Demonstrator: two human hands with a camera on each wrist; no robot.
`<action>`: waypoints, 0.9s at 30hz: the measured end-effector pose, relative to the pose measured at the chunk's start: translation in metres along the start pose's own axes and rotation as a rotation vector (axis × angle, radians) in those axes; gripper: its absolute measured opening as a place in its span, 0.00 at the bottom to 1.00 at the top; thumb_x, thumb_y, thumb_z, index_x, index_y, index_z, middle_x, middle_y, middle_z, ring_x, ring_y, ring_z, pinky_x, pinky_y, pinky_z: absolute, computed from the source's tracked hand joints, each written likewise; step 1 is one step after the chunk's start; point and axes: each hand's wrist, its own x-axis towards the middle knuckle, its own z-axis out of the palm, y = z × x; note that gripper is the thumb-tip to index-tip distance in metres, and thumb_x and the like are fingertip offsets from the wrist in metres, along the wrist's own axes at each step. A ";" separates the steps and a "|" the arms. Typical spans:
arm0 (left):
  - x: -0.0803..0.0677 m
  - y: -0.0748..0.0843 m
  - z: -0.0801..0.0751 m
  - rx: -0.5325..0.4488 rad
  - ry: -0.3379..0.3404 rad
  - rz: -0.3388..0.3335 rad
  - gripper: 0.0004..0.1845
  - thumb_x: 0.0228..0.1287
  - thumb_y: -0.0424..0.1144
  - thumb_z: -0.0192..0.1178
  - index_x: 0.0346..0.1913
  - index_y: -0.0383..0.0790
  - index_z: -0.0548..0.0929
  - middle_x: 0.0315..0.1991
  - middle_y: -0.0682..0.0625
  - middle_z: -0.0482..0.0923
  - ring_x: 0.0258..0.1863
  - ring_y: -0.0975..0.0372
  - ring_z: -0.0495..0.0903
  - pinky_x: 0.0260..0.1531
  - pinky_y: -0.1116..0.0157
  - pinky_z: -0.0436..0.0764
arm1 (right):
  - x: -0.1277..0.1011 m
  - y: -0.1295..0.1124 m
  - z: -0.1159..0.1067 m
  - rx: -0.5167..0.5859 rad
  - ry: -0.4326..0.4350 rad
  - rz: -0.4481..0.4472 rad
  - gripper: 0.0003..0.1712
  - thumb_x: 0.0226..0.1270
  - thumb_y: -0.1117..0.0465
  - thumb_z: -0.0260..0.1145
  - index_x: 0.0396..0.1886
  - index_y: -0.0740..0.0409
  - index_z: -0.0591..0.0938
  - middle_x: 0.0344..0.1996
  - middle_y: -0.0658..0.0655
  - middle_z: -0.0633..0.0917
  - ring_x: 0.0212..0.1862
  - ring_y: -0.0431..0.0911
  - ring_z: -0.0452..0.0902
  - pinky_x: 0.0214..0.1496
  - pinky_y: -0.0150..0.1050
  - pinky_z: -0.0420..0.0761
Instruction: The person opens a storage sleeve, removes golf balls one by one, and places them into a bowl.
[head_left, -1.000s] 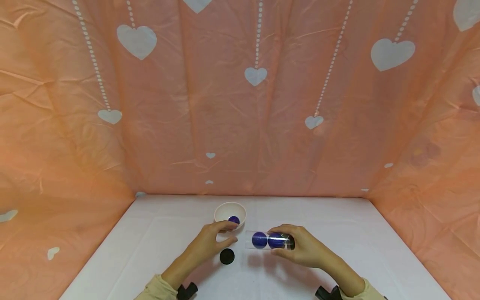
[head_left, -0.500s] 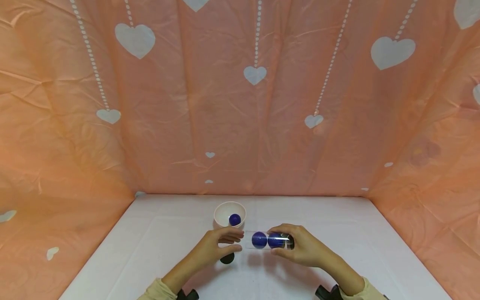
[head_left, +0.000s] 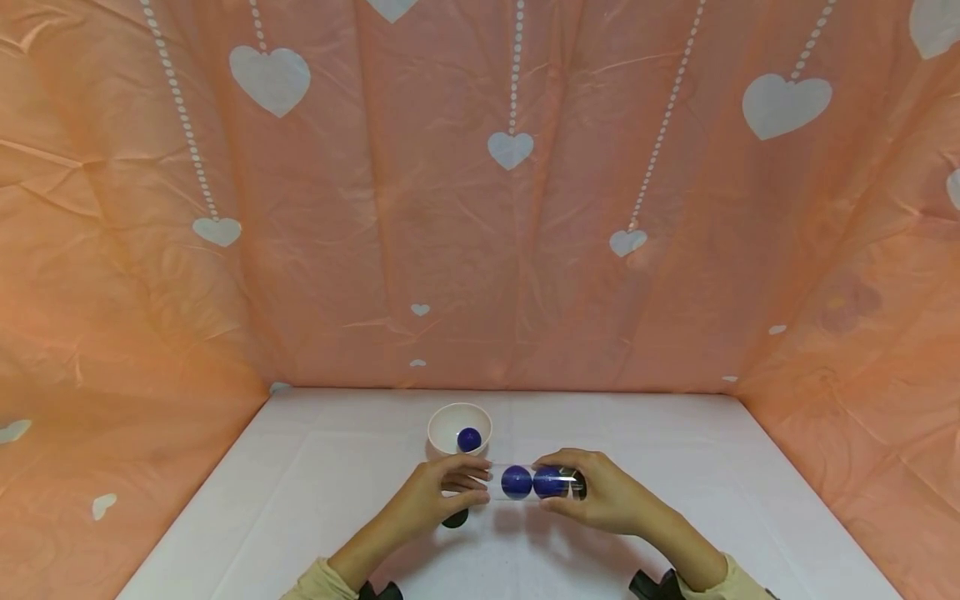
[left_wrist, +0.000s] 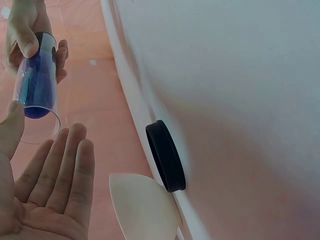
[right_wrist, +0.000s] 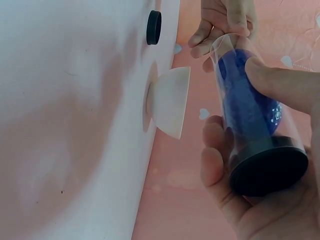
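My right hand (head_left: 603, 493) grips a clear tube (right_wrist: 295, 137) held sideways above the table. Two dark blue balls (head_left: 516, 482) sit inside it, and a black cap (right_wrist: 270, 172) closes its right end. The tube's left end is uncapped, as the left wrist view shows at its rim (left_wrist: 59, 117). My left hand (head_left: 429, 493) is at that rim, thumb and fingertips on either side, fingers nearly straight. Just beneath the left hand a loose black lid (head_left: 455, 519) lies on the table, partly hidden by it.
Behind the left hand stands a cream bowl (head_left: 437, 423) holding one blue ball (head_left: 469, 439). The white table (head_left: 337, 442) is backed by an orange curtain (head_left: 450, 267) with heart prints, which also hangs at both sides.
My left hand has moved from the bowl's front rim rightward to the tube's uncapped end, now overlapping the loose lid. The right hand with the tube has barely moved.
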 end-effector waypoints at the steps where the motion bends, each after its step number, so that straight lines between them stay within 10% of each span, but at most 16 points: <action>1: 0.000 0.000 0.000 -0.001 0.003 0.001 0.21 0.72 0.38 0.72 0.63 0.34 0.85 0.53 0.39 0.89 0.48 0.61 0.90 0.53 0.67 0.88 | 0.000 0.000 0.000 -0.003 -0.001 -0.001 0.22 0.69 0.53 0.79 0.60 0.51 0.87 0.48 0.45 0.90 0.48 0.36 0.84 0.52 0.38 0.87; 27: -0.002 -0.001 0.000 0.037 0.035 -0.019 0.20 0.70 0.40 0.74 0.60 0.36 0.87 0.51 0.44 0.89 0.44 0.65 0.89 0.48 0.68 0.89 | 0.000 -0.005 -0.002 -0.008 -0.030 0.027 0.23 0.67 0.56 0.81 0.60 0.53 0.87 0.44 0.53 0.90 0.42 0.43 0.84 0.44 0.38 0.86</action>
